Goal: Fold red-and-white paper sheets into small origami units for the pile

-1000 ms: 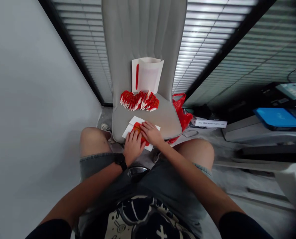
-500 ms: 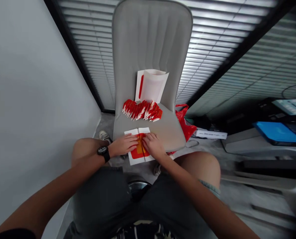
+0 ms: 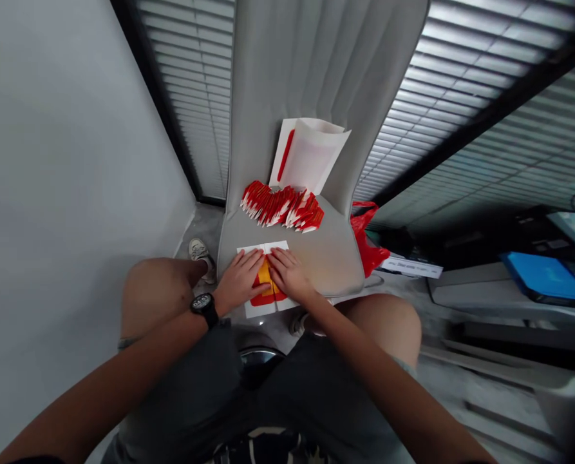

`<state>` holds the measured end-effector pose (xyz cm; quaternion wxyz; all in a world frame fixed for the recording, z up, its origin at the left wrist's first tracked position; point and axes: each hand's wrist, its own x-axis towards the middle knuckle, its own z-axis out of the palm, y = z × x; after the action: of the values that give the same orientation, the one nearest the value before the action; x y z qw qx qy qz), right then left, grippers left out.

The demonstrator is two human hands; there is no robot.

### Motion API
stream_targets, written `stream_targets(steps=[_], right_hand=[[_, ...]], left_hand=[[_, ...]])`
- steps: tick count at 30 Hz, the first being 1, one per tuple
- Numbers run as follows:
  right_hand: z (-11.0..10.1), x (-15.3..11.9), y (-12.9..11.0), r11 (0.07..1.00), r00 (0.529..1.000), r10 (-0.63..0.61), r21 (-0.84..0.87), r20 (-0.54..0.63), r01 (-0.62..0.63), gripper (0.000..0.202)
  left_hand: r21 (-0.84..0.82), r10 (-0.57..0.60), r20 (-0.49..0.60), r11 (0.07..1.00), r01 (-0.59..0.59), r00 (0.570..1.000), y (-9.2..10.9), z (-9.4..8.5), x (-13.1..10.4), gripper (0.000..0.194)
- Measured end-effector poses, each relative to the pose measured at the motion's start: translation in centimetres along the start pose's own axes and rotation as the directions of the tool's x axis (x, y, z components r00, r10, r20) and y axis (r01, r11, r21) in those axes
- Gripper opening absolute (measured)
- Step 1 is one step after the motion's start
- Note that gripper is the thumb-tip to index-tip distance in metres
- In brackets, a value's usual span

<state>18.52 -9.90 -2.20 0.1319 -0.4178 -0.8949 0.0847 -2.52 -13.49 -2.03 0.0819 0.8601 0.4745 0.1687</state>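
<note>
A white sheet [image 3: 261, 309] with a red and yellow print lies at the front of the grey chair seat, its two side flaps meeting at a middle seam. My left hand [image 3: 239, 281] rests on the left half, fingers spread toward the seam. On the right half lies my right hand [image 3: 290, 274], fingers extended and pressing on the paper near the seam. Behind them, a fanned row of red and white folded papers [image 3: 280, 206] spreads across the seat. A larger curled white sheet [image 3: 311, 154] with a red strip leans against the backrest.
The grey chair [image 3: 335, 258] stands before my knees. A red plastic bag [image 3: 367, 238] hangs at its right side. Further right are a white box [image 3: 413, 266] and a blue flat object [image 3: 548, 276]. A wall [image 3: 75, 142] rises on the left.
Both hands have moved up along the seam to the upper part of the sheet, exposing more of the yellow print. The camera view has tilted and shifted slightly.
</note>
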Motion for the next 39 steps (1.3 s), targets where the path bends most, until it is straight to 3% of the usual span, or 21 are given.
stream_targets(steps=[5,9,17,25,32,36,39], right_hand=[[-0.8,-0.1,0.8,0.998,0.996,-0.019,0.057,0.082,0.015,0.049],[-0.7,-0.5,1.5,0.997,0.992,-0.056,0.065,0.116,0.049,0.057],[-0.2,-0.8,0.9,0.998,0.992,-0.060,0.023,0.111,0.057,0.059],[-0.9,-1.1,0.2,0.998,0.990,-0.052,0.030,0.131,0.048,0.074],[-0.6,-0.9,0.3,0.997,0.991,-0.074,-0.009,0.113,0.075,0.073],[-1.6,-1.4,-0.6,0.999,0.998,-0.036,0.014,0.051,0.036,0.067],[-2.6,-4.0,-2.7,0.980,0.978,0.173,0.116,-0.118,-0.160,0.053]], left_hand=[[0.007,0.076,0.068,0.997,-0.077,0.995,-1.3,-0.2,0.6,0.075],[0.029,0.070,0.087,0.997,-0.073,0.994,-1.2,-0.3,0.8,0.082],[0.038,0.047,0.074,0.998,-0.050,0.996,-0.5,-0.4,0.8,0.078],[0.048,0.021,0.043,0.999,-0.023,0.999,0.0,-0.4,0.9,0.075],[0.039,0.037,0.042,0.999,-0.038,0.998,-0.6,-0.3,1.2,0.078],[0.036,0.078,0.051,0.996,-0.080,0.996,-0.9,-0.4,1.4,0.081],[0.031,0.091,0.068,0.995,-0.094,0.994,-0.7,-0.9,1.6,0.080]])
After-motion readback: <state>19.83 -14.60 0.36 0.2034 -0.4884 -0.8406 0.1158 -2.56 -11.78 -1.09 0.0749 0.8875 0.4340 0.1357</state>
